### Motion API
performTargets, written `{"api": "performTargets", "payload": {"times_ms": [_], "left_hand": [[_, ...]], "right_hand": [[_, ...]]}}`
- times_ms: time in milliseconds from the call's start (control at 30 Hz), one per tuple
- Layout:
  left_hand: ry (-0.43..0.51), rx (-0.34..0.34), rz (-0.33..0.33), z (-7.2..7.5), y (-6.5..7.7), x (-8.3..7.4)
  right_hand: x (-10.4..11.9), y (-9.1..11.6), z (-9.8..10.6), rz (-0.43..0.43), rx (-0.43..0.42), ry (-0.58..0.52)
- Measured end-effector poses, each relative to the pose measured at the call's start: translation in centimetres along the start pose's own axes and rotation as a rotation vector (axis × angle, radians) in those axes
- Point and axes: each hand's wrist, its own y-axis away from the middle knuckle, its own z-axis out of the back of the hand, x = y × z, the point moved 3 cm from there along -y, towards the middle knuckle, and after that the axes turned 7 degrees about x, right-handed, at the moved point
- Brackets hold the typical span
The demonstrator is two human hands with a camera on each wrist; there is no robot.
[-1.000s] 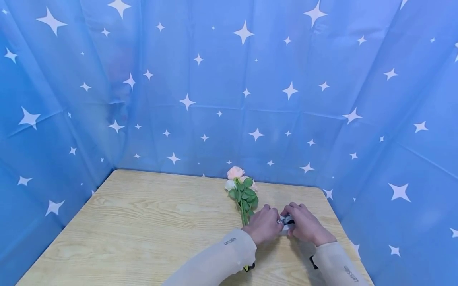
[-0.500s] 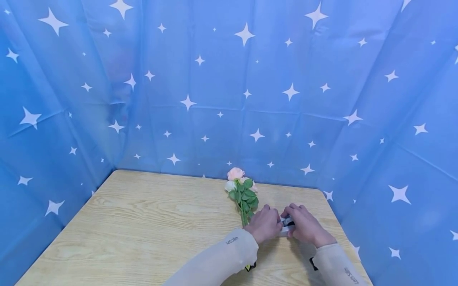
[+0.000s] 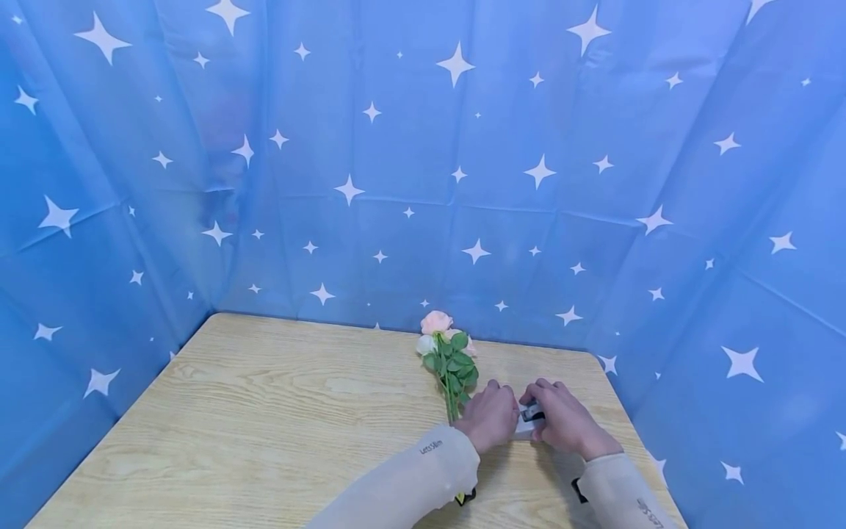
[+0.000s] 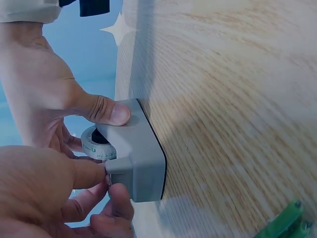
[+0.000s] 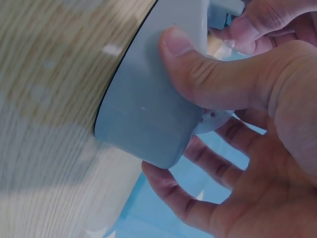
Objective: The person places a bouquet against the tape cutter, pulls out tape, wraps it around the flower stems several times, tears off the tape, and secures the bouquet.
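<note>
A grey tape dispenser [image 3: 526, 424] stands on the table near its right side, with a roll of tape [image 4: 98, 144] in its top. My right hand [image 3: 566, 417] holds the dispenser's body from the right; in the right wrist view the thumb [image 5: 181, 47] presses along its side. At the cutter end, my left hand [image 3: 490, 416] pinches the tape's free end between thumb and fingertips, as the left wrist view shows close up. The strip itself is mostly hidden by the fingers. Just left of the left hand lies a bunch of artificial roses [image 3: 436, 323] with green stems.
The roses' stems [image 4: 282, 223] run under the left forearm, and a small black and yellow item [image 3: 465, 497] shows beside that sleeve. A blue star-patterned curtain [image 3: 396, 162] surrounds the wooden table [image 3: 264, 411] at the back and sides.
Both hands stay at the dispenser almost still. The left fingers have shifted very slightly, and more of the dispenser's front shows between the hands. The view has shifted a little.
</note>
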Motion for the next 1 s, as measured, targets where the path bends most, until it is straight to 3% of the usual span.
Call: {"api": "performTargets", "payload": {"times_ms": [500,733,1000], "left_hand": [[0.049,-0.059,0.032,-0.4,0.2,-0.1],[0.071,-0.053,-0.029,0.1,0.5,-1.0],[0.144,-0.055,-0.071,0.5,0.9,-0.6]], "right_hand": [[0.3,-0.2,0.2,-0.022,0.007,-0.012],[0.3,-0.1,0.2,-0.021,0.006,-0.006],[0.3,0.0,0.1,-0.039,0.011,-0.022]]}}
